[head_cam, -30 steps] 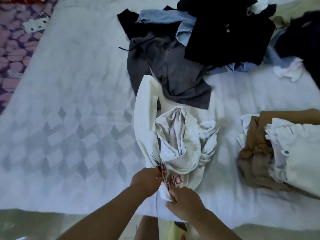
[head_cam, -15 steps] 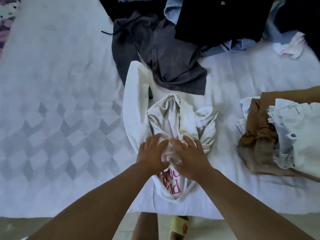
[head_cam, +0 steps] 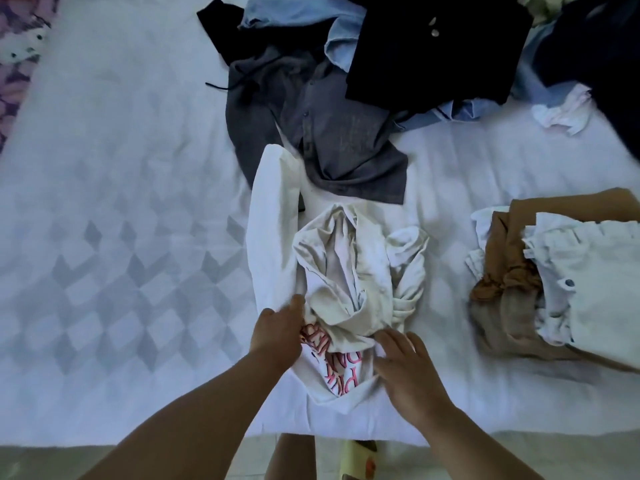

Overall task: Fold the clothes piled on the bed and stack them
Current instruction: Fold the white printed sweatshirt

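**Hands on a crumpled white T-shirt at the bed edge**

Hands are both on the same garment, a white T-shirt (head_cam: 332,282) with pink letters, which lies crumpled on the near edge of the bed (head_cam: 121,237). The left hand (head_cam: 278,329) grasps the cloth at the left side of the print; its fingers are curled into the fabric and the thumb points up along the shirt. The right hand (head_cam: 405,367) lies flat on the lower right part of the shirt, fingers straight and a little spread, pressing the cloth and gripping nothing. The pink letters show between the two hands, upside down from this view.

A long white part of the shirt goes up along the left side and reaches a grey button shirt (head_cam: 329,133), which partly covers it. Behind the grey shirt is the unfolded pile: a black garment (head_cam: 433,50) and a light blue shirt (head_cam: 294,15) lie over each other at the far side of the bed. A small white piece (head_cam: 562,110) lies to the right of the pile.

On the right side of the bed, apart from the T-shirt, sits a stack with a brown garment (head_cam: 505,271) and a white garment (head_cam: 595,271) on top of it.
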{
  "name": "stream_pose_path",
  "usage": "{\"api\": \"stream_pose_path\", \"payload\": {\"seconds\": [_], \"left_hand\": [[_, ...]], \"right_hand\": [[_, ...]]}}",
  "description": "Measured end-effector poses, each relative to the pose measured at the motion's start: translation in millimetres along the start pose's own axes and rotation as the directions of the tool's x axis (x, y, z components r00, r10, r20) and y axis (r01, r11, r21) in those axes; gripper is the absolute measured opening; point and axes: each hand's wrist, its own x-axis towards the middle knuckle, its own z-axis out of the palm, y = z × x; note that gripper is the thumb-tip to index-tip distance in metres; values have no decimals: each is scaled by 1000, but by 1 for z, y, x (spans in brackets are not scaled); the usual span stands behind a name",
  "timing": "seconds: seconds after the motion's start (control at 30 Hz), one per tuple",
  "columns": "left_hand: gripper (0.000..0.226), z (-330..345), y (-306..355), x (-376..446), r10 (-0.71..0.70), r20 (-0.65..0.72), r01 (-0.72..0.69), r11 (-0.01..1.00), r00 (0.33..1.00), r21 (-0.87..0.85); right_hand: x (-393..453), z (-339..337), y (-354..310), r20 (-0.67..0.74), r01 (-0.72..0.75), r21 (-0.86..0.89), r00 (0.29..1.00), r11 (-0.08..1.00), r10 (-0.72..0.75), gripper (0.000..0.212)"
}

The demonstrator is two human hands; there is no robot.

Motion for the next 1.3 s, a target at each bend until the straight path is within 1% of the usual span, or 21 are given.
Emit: {"api": "stream_pose_path", "payload": {"seconds": [0.07, 0.13, 0.17, 0.23, 0.27, 0.3, 0.37, 0.4, 0.47, 0.5, 0.53, 0.6, 0.67, 0.73, 0.8, 0.93, 1.03, 1.07, 1.13, 1.2, 1.3], "left_hand": [[41, -6, -6, -10, -84, -14, 81, 990, 996, -119], [33, -15, -13, -22, -159, -53, 139, 951, 986, -277], [29, -22, -16, -29, -196, -68, 162, 928, 978, -335], [21, -41, -18, -43, -256, -128, 172, 872, 958, -459], [17, -52, -16, -50, -257, -153, 138, 833, 954, -535], [19, -64, -12, -59, -226, -161, 79, 779, 961, -622], [29, -87, 1, -79, -105, -185, -71, 657, 977, -750], [27, -99, 10, -91, -42, -206, -135, 627, 978, -767], [37, -115, 24, -106, 28, -306, -247, 664, 952, -706], [37, -123, 29, -112, 16, -376, -284, 687, 927, -670], [28, -134, 33, -119, -29, -434, -298, 686, 901, -664], [6, -162, 37, -131, -158, -450, -275, 602, 879, -749], [8, -192, 35, -141, -248, -442, -289, 475, 862, -831], [11, -224, 32, -152, -279, -441, -327, 371, 853, -869], [12, -255, 31, -164, -283, -455, -363, 322, 845, -874], [9, -303, 30, -183, -243, -512, -428, 324, 824, -843], [6, -331, 30, -197, -165, -525, -461, 314, 835, -830], [7, -339, 30, -200, -149, -538, -473, 323, 830, -820], [15, -351, 30, -206, -103, -574, -500, 383, 813, -777], [20, -361, 28, -211, -59, -583, -512, 411, 810, -754], [37, -372, 22, -215, -42, -575, -531, 334, 817, -779]], "right_hand": [[7, -12, 0, -60, -2, 40, 998, 999, 4, 22], [16, -31, -4, -77, -73, 151, 993, 986, 85, 20], [19, -45, -8, -71, -137, 267, 984, 954, 161, 20], [28, -82, -20, -11, -260, 507, 951, 822, 308, 17], [34, -101, -25, 40, -298, 591, 939, 750, 342, 18], [39, -122, -30, 59, -307, 629, 935, 715, 349, 19], [49, -162, -41, 33, -263, 661, 946, 703, 323, 13], [54, -183, -48, 7, -226, 670, 954, 707, 298, 9], [59, -219, -61, -39, -160, 678, 967, 718, 253, 7], [60, -237, -68, -66, -126, 674, 971, 727, 230, 6], [60, -255, -75, -97, -90, 673, 973, 734, 208, 7], [61, -285, -85, -165, -22, 682, 969, 731, 183, 8], [60, -313, -93, -233, 32, 688, 956, 725, 179, 9], [58, -335, -101, -291, 73, 685, 940, 725, 180, 12], [57, -352, -107, -349, 106, 662, 919, 742, 181, 16], [54, -376, -116, -416, 97, 639, 878, 763, 237, 18], [48, -390, -123, -380, 52, 645, 888, 762, 260, 28], [47, -395, -128, -356, 42, 638, 902, 769, 246, 34], [47, -403, -141, -326, 50, 608, 926, 792, 192, 47], [52, -408, -159, -345, 92, 565, 929, 820, 134, 49], [60, -410, -184, -357, 142, 547, 931, 825, 76, 54]]}}
